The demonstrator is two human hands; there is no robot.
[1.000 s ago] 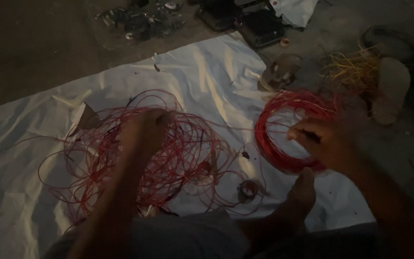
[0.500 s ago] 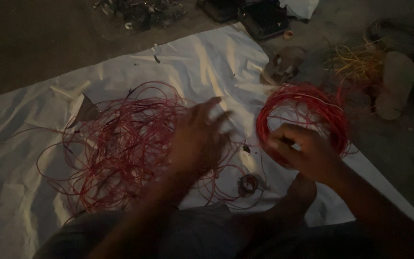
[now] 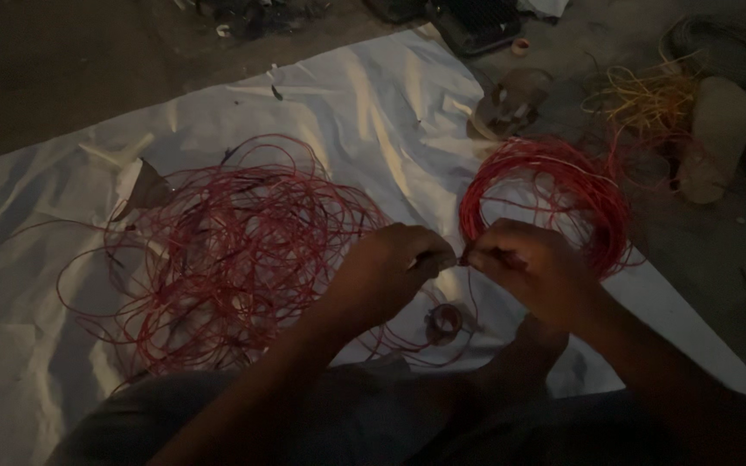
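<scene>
Since half a second before, the left hand (image 3: 390,269) had swung in from over the loose wire to meet the right hand (image 3: 533,274), and the two came together near the sheet's near edge

Largest of what lay there was the white sheet (image 3: 373,112), spread on the ground and carrying nearly everything. On its left half sprawled the loose tangle of red wire (image 3: 235,250); toward its right edge sat the tidier red coil (image 3: 554,194), partly hanging over onto the bare ground. Beyond the far right corner lay a bundle of yellow wire (image 3: 649,99). Smallest, a little roll of tape (image 3: 444,321) rested just beneath the hands

Both hands were pinched shut on a single red strand (image 3: 459,257), fingertips almost touching, knuckles up, wrists angled inward from either side; the forearms converged from the person's lap. The pinch point sat just beside the coil's near rim

As a judgement, the grip would serve best kept short and close, with the strand held taut between the pinches so it could not slip back into the tangle, and with the loose pile kept well apart from the wound coil
</scene>
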